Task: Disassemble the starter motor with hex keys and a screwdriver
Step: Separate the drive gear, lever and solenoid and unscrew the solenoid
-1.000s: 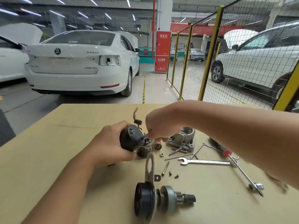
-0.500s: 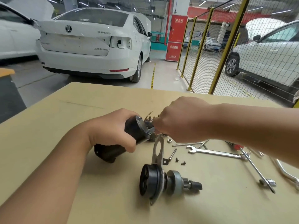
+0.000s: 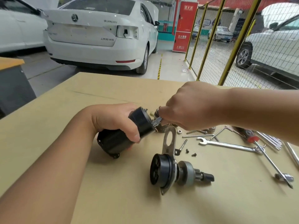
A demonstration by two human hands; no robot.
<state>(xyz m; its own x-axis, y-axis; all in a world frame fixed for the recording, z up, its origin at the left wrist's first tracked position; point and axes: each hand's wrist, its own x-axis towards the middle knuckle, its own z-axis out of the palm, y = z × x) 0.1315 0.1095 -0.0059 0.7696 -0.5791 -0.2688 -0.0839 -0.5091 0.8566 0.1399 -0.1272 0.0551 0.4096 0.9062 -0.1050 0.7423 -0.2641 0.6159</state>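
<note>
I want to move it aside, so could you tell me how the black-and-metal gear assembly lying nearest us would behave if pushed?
The gear assembly lies on its side and looks round, so it may roll, though its protruding bracket might stop it. Mostly metal, it probably feels heavy.

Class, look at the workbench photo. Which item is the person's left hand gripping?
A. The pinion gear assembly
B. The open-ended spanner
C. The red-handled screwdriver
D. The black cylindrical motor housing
D: the left hand wraps around the black cylindrical motor housing, lifted off the cardboard, while the spanner, screwdriver and pinion gear assembly lie untouched on the bench.
</note>
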